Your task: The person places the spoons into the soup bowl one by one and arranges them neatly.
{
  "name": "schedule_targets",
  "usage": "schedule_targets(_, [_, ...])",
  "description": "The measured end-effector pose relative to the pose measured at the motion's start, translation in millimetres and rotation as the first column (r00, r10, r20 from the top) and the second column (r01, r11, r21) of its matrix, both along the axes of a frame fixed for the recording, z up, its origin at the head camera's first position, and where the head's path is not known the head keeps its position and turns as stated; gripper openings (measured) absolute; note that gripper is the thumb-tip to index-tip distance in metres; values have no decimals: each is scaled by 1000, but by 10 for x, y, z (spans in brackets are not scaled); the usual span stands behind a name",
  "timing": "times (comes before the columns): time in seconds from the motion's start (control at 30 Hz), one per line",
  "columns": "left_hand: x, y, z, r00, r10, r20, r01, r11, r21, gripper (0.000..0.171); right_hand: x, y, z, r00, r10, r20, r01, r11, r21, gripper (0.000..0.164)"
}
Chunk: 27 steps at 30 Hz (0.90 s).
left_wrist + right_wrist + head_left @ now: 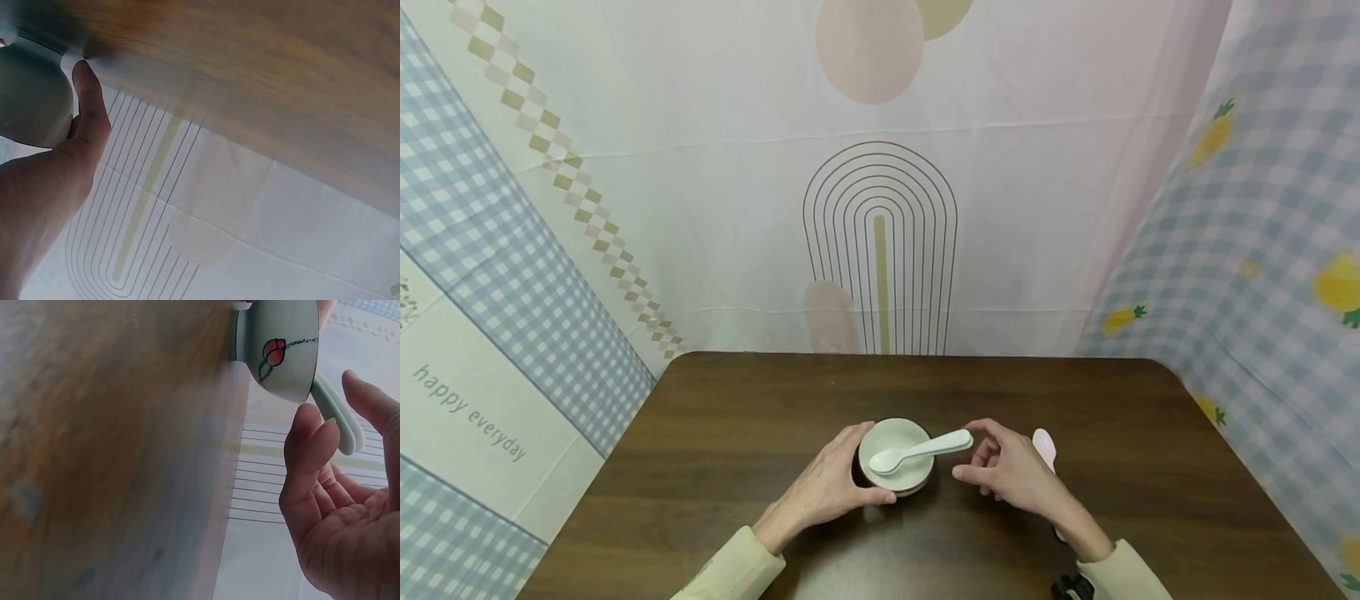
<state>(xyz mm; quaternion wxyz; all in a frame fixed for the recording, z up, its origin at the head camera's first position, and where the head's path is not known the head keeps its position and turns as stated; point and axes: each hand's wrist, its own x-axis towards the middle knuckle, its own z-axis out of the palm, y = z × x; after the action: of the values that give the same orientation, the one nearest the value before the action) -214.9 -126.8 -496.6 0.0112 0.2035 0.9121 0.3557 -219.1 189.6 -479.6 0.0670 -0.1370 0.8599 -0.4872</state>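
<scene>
A round bowl [892,435], pale inside, sits upright on the table, and my left hand [831,482] grips its left side with thumb and fingers curved along the wall. Its outer wall bears a painted red flower in the right wrist view. Two pale green spoons [936,447] lie nested in it, handles jutting over the rim to the right. Around those handle ends, my right hand [1011,473] is held with thumb and fingers apart; a gap shows between fingers and handles in the right wrist view. A pinkish-white spoon [1043,445] lies behind the right hand, partly hidden by the forearm.
The dark brown wooden table [737,400] has rounded far corners. A printed cloth [730,217] hangs right behind its far edge, and checked cloths [1247,250] hang along both sides. Something black [1071,587] shows at the right wrist.
</scene>
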Motion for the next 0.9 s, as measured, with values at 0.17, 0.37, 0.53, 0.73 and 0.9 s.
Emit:
schedule_targets(0.17, [0, 1, 12, 1000, 5, 7, -5, 1000, 8, 107, 31, 59, 5, 1000, -5, 4, 5, 1000, 14, 66])
schedule_targets(0.37, [0, 4, 6, 1000, 2, -1, -2, 1000, -1, 108, 82, 120, -9, 999, -26, 18, 26, 1000, 11, 63])
schedule_targets(0.53, [1, 5, 9, 1000, -3, -9, 3, 1000, -8, 108, 138, 180, -14, 997, -63, 34, 62, 998, 18, 57])
schedule_targets(0.73, [3, 5, 16, 1000, 0, -3, 0, 1000, -10, 108, 187, 241, -33, 995, -93, 38, 92, 995, 34, 50])
schedule_targets(0.9, [-1, 1, 2, 1000, 2, 2, -2, 1000, -12, 108, 211, 270, -36, 995, -100, 21, 99, 993, 59, 47])
